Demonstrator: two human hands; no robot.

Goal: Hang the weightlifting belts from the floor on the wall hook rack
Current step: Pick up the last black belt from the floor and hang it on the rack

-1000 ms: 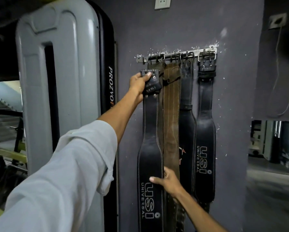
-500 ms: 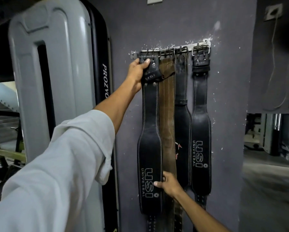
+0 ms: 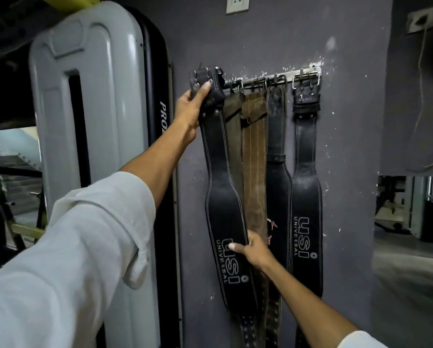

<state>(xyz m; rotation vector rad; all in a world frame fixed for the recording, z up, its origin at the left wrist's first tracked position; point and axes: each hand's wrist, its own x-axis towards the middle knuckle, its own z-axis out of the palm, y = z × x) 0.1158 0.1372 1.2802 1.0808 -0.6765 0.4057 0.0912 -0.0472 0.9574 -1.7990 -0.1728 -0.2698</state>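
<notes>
A metal hook rack (image 3: pixel 303 72) is fixed to the grey wall. Several belts hang from it: two brown ones (image 3: pixel 254 151), a dark one (image 3: pixel 277 187) and a black USI belt (image 3: pixel 307 197) at the right. My left hand (image 3: pixel 191 106) grips the buckle end of another black USI belt (image 3: pixel 221 204), held at the rack's left end, with the buckle slightly above and left of the bar. My right hand (image 3: pixel 251 248) holds that belt's wide part from the right edge, thumb across the front. The belt hangs slanted.
A tall grey gym machine shroud (image 3: pixel 89 126) with a black side panel stands just left of the belts. A wall socket (image 3: pixel 237 5) sits above the rack. An opening at the right shows more equipment (image 3: pixel 416 209). A staircase lies at far left.
My left hand has lifted the belt's buckle higher and further left, up to the rack's left end. My right hand stays on the belt's wide part, which now slants.
</notes>
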